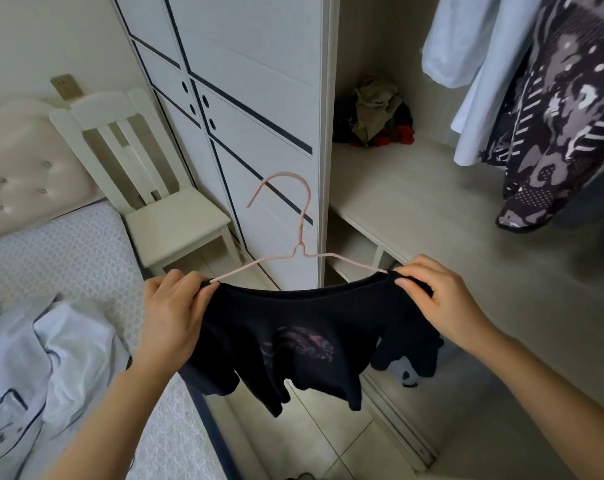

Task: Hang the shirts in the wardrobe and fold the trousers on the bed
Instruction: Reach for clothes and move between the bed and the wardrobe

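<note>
We have the wardrobe (pixel 328 133) open, up and right of both grips. On its shelf (pixel 414 209), above the right grip at the back, sits a crumpled pile of clothes (pixel 376 112) in olive, black and red. Hanging inside, far up and right of the right grip, is a light blue shirt (pixel 466 64), with a dark patterned garment (pixel 553 116) right against it.

The black shirt (pixel 293 341) hangs between our grips on a pink wire hanger (pixel 302 230), in front of the wardrobe's door edge and over the floor. The hanger arms run into the neckline. Its hook stands upright, above and midway between the grips. There is a faded pink print on the shirt front.

Our left grip (pixel 174 310) has its fingers curled, pinching the shirt's shoulder at the hanger's left end. Our right grip (pixel 442 299) pinches the other shoulder with thumb and fingers at the right end.

Left of and below the left grip is the bed (pixel 68 258), with a pale blue garment (pixel 51 358) with dark piping crumpled on it. Above the left grip, a white chair (pixel 168 223) stands between bed and wardrobe.
</note>
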`<action>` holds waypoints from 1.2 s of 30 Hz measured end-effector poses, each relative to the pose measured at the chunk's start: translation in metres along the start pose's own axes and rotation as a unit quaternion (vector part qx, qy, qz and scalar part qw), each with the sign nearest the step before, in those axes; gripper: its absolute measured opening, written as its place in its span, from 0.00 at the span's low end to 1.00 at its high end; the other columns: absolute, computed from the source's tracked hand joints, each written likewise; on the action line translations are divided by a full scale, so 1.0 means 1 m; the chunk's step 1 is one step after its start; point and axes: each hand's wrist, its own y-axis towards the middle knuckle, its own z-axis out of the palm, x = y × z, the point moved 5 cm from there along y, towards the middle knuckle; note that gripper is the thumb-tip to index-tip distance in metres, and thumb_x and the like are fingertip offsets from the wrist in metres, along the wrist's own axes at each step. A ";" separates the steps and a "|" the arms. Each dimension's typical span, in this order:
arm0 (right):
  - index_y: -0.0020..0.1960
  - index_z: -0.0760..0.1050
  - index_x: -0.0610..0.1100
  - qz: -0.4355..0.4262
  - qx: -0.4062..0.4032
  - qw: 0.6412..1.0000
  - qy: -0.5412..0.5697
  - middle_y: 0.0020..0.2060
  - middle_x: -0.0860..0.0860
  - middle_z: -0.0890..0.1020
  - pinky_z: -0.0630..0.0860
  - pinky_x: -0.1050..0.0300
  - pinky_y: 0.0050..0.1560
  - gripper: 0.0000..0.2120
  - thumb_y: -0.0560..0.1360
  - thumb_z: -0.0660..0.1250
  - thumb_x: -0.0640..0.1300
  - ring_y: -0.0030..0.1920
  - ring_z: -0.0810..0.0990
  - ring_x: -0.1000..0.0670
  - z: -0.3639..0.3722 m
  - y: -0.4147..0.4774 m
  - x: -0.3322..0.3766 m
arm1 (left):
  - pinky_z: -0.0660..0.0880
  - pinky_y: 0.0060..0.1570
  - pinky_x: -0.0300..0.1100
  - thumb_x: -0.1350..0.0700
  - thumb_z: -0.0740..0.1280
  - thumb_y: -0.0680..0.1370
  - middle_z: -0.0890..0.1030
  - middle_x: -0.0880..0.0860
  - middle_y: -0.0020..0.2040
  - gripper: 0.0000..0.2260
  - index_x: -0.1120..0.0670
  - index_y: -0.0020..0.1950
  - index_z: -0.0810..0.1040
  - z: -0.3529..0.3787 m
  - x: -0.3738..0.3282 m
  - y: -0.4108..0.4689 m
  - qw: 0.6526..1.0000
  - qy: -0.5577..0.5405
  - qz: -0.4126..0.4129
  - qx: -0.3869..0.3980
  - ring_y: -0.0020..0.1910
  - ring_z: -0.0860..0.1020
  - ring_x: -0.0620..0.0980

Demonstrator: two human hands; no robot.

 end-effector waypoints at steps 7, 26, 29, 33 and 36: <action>0.66 0.74 0.49 -0.034 0.047 0.998 0.017 0.55 0.60 0.76 0.73 0.63 0.61 0.17 0.78 0.64 0.44 0.59 0.76 0.55 0.002 0.009 0.022 | 0.60 0.50 0.41 0.43 0.54 0.83 0.72 0.49 0.37 0.20 0.54 0.44 0.78 0.006 0.001 0.002 1.000 0.003 -0.001 0.014 0.38 0.66 0.47; 0.57 0.78 0.47 0.073 0.354 0.904 0.228 0.32 0.52 0.79 0.75 0.65 0.42 0.12 0.81 0.59 0.38 0.33 0.79 0.52 0.033 0.023 0.068 | 0.60 0.72 0.56 0.50 0.64 0.81 0.76 0.50 0.67 0.17 0.50 0.69 0.76 0.043 -0.040 0.027 0.980 -0.065 -0.108 0.154 0.69 0.70 0.53; 0.55 0.78 0.45 0.100 0.352 0.889 0.275 0.33 0.51 0.80 0.78 0.60 0.43 0.11 0.81 0.59 0.37 0.34 0.79 0.51 0.028 0.025 0.068 | 0.58 0.76 0.54 0.55 0.65 0.82 0.66 0.51 0.77 0.25 0.49 0.78 0.64 0.048 -0.058 0.025 0.970 -0.110 -0.131 0.170 0.76 0.62 0.51; 0.55 0.78 0.43 0.134 0.309 0.898 0.284 0.34 0.51 0.80 0.79 0.60 0.42 0.10 0.82 0.59 0.38 0.32 0.79 0.51 0.015 0.025 0.054 | 0.56 0.76 0.45 0.55 0.64 0.81 0.60 0.45 0.79 0.27 0.44 0.79 0.60 0.056 -0.086 0.013 0.952 -0.173 -0.128 0.217 0.77 0.59 0.45; 0.55 0.78 0.42 0.156 0.286 0.896 0.300 0.34 0.50 0.81 0.80 0.58 0.44 0.09 0.82 0.59 0.37 0.35 0.80 0.51 0.007 0.021 0.044 | 0.57 0.75 0.43 0.54 0.65 0.81 0.60 0.43 0.79 0.27 0.42 0.78 0.60 0.066 -0.106 0.005 0.937 -0.200 -0.103 0.269 0.76 0.60 0.44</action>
